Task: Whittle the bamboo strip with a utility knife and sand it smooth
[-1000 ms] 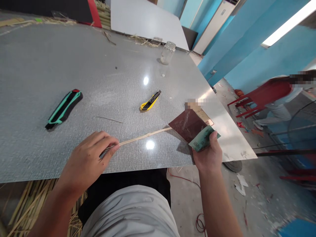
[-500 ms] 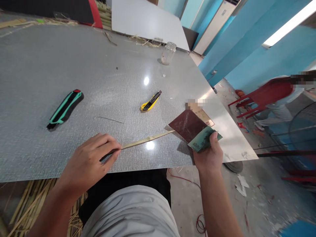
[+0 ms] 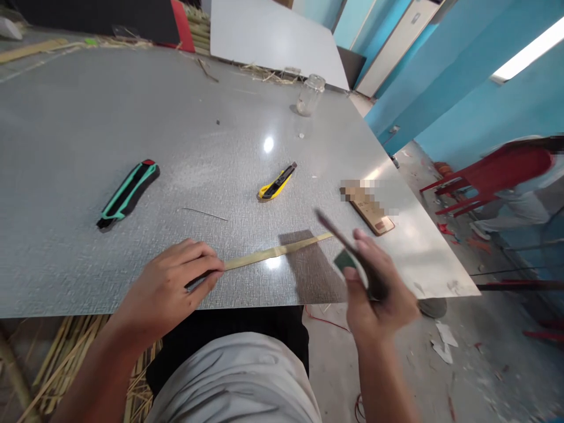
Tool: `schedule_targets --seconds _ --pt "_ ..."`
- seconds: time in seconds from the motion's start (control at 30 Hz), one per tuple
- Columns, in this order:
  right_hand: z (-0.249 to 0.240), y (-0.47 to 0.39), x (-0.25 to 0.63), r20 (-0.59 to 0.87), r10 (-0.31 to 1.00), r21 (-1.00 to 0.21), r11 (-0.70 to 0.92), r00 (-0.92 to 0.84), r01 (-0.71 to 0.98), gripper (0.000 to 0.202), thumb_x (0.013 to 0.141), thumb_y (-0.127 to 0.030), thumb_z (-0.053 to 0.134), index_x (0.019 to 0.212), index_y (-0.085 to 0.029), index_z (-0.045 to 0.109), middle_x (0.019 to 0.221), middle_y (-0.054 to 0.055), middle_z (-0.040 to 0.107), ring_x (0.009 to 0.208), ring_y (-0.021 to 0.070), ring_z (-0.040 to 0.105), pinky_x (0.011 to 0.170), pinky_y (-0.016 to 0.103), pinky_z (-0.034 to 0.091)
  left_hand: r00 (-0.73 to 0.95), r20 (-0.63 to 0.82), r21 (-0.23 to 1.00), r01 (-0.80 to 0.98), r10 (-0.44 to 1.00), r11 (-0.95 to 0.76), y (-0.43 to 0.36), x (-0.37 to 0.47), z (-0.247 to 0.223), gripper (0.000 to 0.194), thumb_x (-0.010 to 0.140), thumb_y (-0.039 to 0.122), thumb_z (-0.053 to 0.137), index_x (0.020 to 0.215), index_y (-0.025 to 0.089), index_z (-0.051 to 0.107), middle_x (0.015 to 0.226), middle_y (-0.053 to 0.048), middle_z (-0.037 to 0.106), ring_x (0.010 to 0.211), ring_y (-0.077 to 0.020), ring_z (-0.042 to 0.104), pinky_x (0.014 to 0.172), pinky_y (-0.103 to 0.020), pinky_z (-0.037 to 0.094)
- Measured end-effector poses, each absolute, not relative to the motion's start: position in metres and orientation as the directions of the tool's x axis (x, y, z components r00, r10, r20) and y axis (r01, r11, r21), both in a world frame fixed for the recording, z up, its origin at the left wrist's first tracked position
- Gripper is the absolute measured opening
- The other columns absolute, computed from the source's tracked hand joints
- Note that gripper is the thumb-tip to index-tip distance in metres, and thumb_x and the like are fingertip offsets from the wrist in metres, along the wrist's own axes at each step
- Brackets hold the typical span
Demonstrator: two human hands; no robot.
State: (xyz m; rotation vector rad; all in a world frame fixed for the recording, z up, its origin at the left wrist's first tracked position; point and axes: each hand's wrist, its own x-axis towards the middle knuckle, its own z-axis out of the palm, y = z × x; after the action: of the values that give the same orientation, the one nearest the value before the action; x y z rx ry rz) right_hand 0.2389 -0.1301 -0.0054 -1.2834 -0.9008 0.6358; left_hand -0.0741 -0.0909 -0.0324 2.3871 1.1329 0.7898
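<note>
Pinching a pale strip (image 3: 264, 255) in the left hand (image 3: 176, 279), over the gray table (image 3: 247, 158); gripping a bent dark sheet (image 3: 371, 273) in the right hand (image 3: 385, 299), near the strip's far end. Beyond, with markings too blurred to read, on a yellow cutter (image 3: 277, 183) and phone-like tan slab (image 3: 369, 212).

The left hand (image 3: 178, 282) is back-up, thumb pinching toward the index finger, its forearm (image 3: 106, 358) slanting behind it. Well apart rightward, the blurred right hand (image 3: 381, 288) curls, thumb opposing fingers.
</note>
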Motion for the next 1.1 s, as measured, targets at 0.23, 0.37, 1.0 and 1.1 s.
schedule_targets --seconds 0.23,0.37,1.0,1.1 --pt "-0.016 -0.130 0.201 0.228 0.886 -0.459 0.463 -0.403 0.759 0.060 0.093 -0.012 0.058 0.152 -0.019 0.056 0.164 0.010 0.045 0.157 0.0271 0.036 0.128 0.054 0.037 0.517 0.317 0.568 0.568 0.795 -0.595 -0.091 -0.074 -0.034 0.010 0.104 0.019 0.059 0.104 0.024 0.068 0.096 0.000 0.064 0.091 -0.0149 0.059 0.083 -0.031 0.046" --pt "-0.019 -0.132 0.180 0.161 0.873 -0.451 0.479 -0.459 0.753 0.055 0.094 -0.015 0.056 0.149 -0.017 0.059 0.163 0.007 0.047 0.156 0.0231 0.038 0.129 0.048 0.037 0.517 0.319 0.561 0.572 0.794 -0.598 -0.091 -0.074 -0.034 0.012 0.104 0.018 0.059 0.101 0.023 0.069 0.091 0.000 0.061 0.087 -0.0152 0.056 0.079 -0.031 0.044" --pt "-0.018 -0.122 0.196 0.161 0.907 -0.492 0.415 -0.389 0.765 0.073 0.075 -0.004 0.048 0.145 -0.016 0.063 0.155 0.003 0.058 0.149 0.0197 0.048 0.127 0.043 0.040 0.494 0.301 0.563 0.598 0.815 -0.571 -0.090 -0.071 -0.033 0.013 0.104 0.022 0.058 0.097 0.023 0.069 0.086 0.000 0.060 0.086 -0.0158 0.055 0.079 -0.032 0.044" --pt "-0.020 -0.117 0.241 0.154 0.965 -0.451 0.260 -0.212 0.854 0.070 0.078 -0.004 0.048 0.144 -0.019 0.065 0.152 0.003 0.060 0.148 0.0235 0.050 0.127 0.051 0.040 0.482 0.290 0.566 0.610 0.827 -0.554 -0.091 -0.072 -0.034 0.013 0.105 0.024 0.058 0.099 0.024 0.069 0.087 0.000 0.060 0.086 -0.0155 0.056 0.078 -0.031 0.044"
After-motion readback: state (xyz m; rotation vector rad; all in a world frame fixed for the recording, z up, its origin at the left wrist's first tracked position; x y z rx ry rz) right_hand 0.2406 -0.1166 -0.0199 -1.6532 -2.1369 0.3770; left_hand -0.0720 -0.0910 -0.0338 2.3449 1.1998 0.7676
